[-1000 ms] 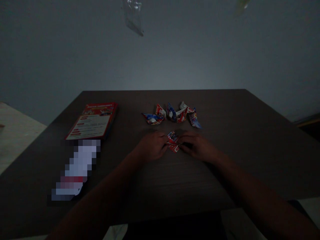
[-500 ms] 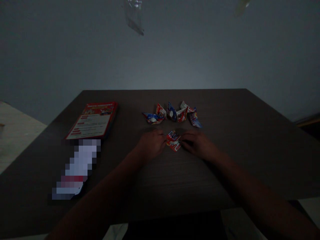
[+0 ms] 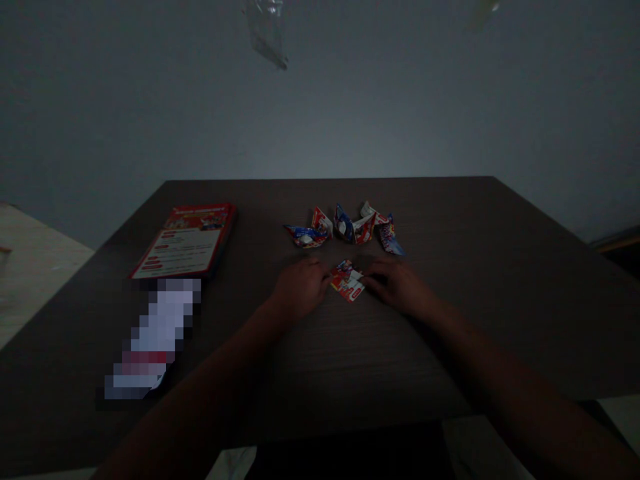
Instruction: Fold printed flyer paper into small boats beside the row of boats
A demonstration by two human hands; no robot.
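A small folded piece of printed paper (image 3: 349, 283), red, white and blue, lies diamond-wise on the table between my hands. My left hand (image 3: 301, 285) pinches its left corner, fingers closed. On the opposite side my right hand (image 3: 393, 283) has its thumb and fingertips closed on the right corner. Just beyond my hands stand several folded paper shapes with pointed ends: a blue and red one (image 3: 311, 233) on the left, a blue, white and red one (image 3: 354, 225) in the middle, and a white and blue one (image 3: 386, 232) on the right.
A stack of red-bordered printed sheets (image 3: 187, 243) lies on the dark wooden table (image 3: 320, 373) at the left. Nearer me is a blurred-out, phone-like object (image 3: 155, 333). The table's far edge lies close to a grey wall (image 3: 400, 100), where a clear plastic bag (image 3: 269, 33) hangs.
The folded paper between my hands lies flatter, and its printed face shows differently. My hands have barely moved, both staying at its corners.
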